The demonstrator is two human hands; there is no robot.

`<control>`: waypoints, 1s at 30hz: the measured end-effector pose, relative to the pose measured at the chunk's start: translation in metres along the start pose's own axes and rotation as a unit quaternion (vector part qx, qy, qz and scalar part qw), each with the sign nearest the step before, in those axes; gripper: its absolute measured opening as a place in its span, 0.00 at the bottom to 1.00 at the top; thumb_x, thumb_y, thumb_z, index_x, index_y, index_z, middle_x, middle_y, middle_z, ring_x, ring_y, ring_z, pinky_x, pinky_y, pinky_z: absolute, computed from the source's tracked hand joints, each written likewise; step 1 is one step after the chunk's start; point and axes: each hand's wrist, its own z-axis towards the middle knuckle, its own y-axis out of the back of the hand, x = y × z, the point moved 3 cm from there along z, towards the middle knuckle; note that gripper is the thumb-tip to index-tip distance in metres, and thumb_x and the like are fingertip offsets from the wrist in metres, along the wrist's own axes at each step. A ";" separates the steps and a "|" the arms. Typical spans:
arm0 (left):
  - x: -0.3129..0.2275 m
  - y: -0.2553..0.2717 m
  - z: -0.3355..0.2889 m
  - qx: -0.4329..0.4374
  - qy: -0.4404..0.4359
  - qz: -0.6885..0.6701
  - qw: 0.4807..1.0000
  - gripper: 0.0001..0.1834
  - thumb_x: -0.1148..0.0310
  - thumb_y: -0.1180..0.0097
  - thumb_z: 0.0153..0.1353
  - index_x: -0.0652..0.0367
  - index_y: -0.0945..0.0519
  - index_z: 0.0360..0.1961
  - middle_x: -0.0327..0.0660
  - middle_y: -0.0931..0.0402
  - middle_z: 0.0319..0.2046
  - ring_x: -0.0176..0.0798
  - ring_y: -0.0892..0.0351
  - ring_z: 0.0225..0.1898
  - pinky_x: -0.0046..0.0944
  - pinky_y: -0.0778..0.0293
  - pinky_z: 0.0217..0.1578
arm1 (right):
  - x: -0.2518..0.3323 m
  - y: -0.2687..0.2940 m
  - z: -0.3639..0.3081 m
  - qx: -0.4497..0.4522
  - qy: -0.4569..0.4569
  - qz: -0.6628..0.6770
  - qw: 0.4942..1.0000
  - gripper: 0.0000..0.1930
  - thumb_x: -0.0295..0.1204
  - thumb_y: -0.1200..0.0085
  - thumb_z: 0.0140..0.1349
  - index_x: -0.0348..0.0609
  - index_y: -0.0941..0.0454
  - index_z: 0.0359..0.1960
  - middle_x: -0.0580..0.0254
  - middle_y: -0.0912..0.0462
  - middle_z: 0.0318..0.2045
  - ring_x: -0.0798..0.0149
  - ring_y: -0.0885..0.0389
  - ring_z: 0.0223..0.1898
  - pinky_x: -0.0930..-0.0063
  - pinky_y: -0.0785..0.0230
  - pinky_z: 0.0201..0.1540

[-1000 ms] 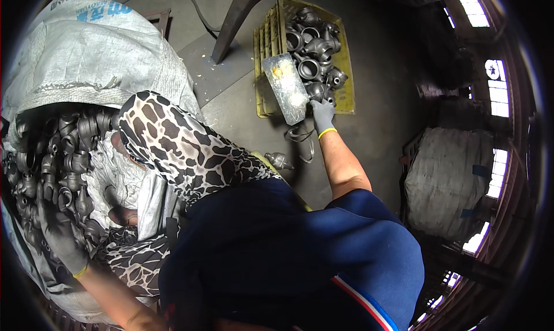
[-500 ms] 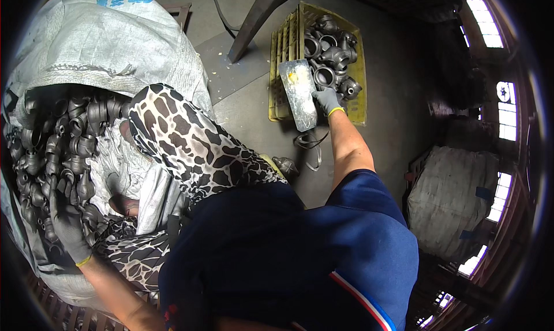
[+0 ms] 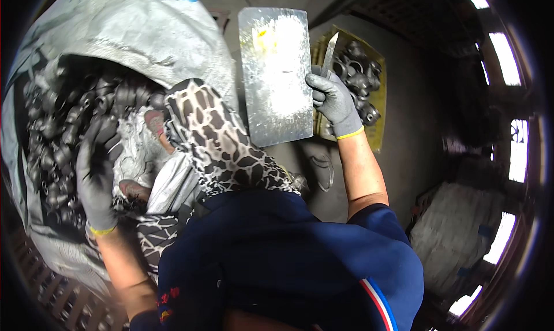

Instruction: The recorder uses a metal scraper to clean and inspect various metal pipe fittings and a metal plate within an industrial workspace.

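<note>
My right hand (image 3: 336,103), in a grey glove with a yellow cuff, grips the edge of a scuffed rectangular sheet-metal plate (image 3: 277,88). The plate is raised, its broad face toward me, with a yellow mark near the top and a narrow bent strip beyond my fingers. On the left, my gloved left hand (image 3: 97,186) hovers at or just over dark metal pipe fittings (image 3: 66,123) heaped in a big white woven sack (image 3: 138,34). Its fingers look stretched out and hold nothing I can see, though motion blurs them; whether they touch the fittings I cannot tell.
Behind the plate stands a yellow plastic crate (image 3: 379,114) with more metal fittings (image 3: 359,80). A loop of strap (image 3: 324,172) lies on the floor below it. At right sits a bulky covered sack (image 3: 456,233). My patterned trouser leg (image 3: 213,135) stretches between sack and crate.
My right hand has lifted the plate from the crate's side toward me and turned its face up. My left hand has shifted slightly up and right over the fittings. The whole view has shifted.
</note>
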 end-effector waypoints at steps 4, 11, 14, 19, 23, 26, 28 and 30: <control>-0.014 -0.051 -0.010 -0.035 0.011 -0.081 0.996 0.24 0.62 0.60 0.71 0.67 0.34 0.62 0.48 0.28 0.56 0.44 0.26 0.54 0.40 0.28 0.51 | 0.005 -0.136 0.030 0.174 -0.009 0.021 0.985 0.11 0.27 0.49 0.64 0.34 0.26 0.45 0.76 0.30 0.21 0.84 0.43 0.15 0.88 0.51 0.17; -0.021 -0.032 -0.055 -0.196 0.010 -0.135 0.971 0.23 0.79 0.53 0.62 0.70 0.33 0.59 0.51 0.25 0.52 0.44 0.24 0.53 0.39 0.28 0.54 | -0.048 -0.292 0.035 0.317 -0.012 -0.157 0.935 0.22 0.27 0.45 0.61 0.29 0.29 0.56 0.70 0.22 0.28 0.80 0.31 0.23 0.87 0.37 0.26; -0.006 -0.008 -0.074 -0.236 -0.020 -0.196 0.952 0.24 0.79 0.55 0.62 0.70 0.35 0.61 0.51 0.27 0.55 0.44 0.25 0.54 0.41 0.29 0.56 | -0.070 -0.312 0.047 0.339 0.172 -0.256 0.889 0.29 0.26 0.50 0.63 0.28 0.41 0.65 0.49 0.28 0.58 0.66 0.22 0.51 0.76 0.33 0.55; -0.003 0.013 -0.086 -0.289 -0.028 -0.181 0.940 0.22 0.77 0.53 0.63 0.69 0.33 0.59 0.48 0.25 0.52 0.42 0.23 0.51 0.40 0.28 0.55 | -0.063 -0.324 0.017 0.385 0.177 -0.312 0.850 0.23 0.20 0.55 0.64 0.31 0.35 0.62 0.51 0.25 0.56 0.68 0.21 0.49 0.76 0.31 0.52; 0.003 0.019 -0.086 -0.290 -0.045 -0.171 0.940 0.20 0.77 0.53 0.63 0.70 0.31 0.57 0.47 0.24 0.50 0.40 0.23 0.49 0.39 0.28 0.52 | -0.072 -0.326 0.017 0.393 0.168 -0.308 0.850 0.22 0.21 0.56 0.66 0.31 0.34 0.62 0.58 0.18 0.47 0.74 0.22 0.46 0.82 0.31 0.50; 0.005 0.022 -0.085 -0.319 -0.028 -0.139 0.937 0.19 0.77 0.53 0.63 0.69 0.29 0.56 0.46 0.23 0.48 0.38 0.22 0.48 0.38 0.27 0.50 | -0.069 -0.329 0.022 0.408 0.073 -0.354 0.838 0.21 0.23 0.56 0.67 0.32 0.33 0.62 0.64 0.17 0.36 0.79 0.23 0.32 0.88 0.32 0.36; 0.001 0.021 -0.086 -0.311 -0.050 -0.138 0.939 0.18 0.77 0.52 0.63 0.69 0.28 0.54 0.45 0.22 0.46 0.37 0.22 0.46 0.36 0.26 0.49 | -0.071 -0.330 0.023 0.406 0.036 -0.330 0.851 0.21 0.24 0.56 0.67 0.32 0.33 0.61 0.66 0.18 0.32 0.81 0.27 0.28 0.88 0.35 0.31; 0.001 0.021 -0.088 -0.315 -0.046 -0.130 0.939 0.18 0.77 0.51 0.63 0.69 0.27 0.54 0.45 0.22 0.46 0.36 0.21 0.45 0.36 0.26 0.48 | -0.073 -0.329 0.023 0.406 -0.003 -0.304 0.862 0.21 0.25 0.56 0.67 0.32 0.32 0.61 0.68 0.20 0.28 0.82 0.30 0.24 0.89 0.39 0.26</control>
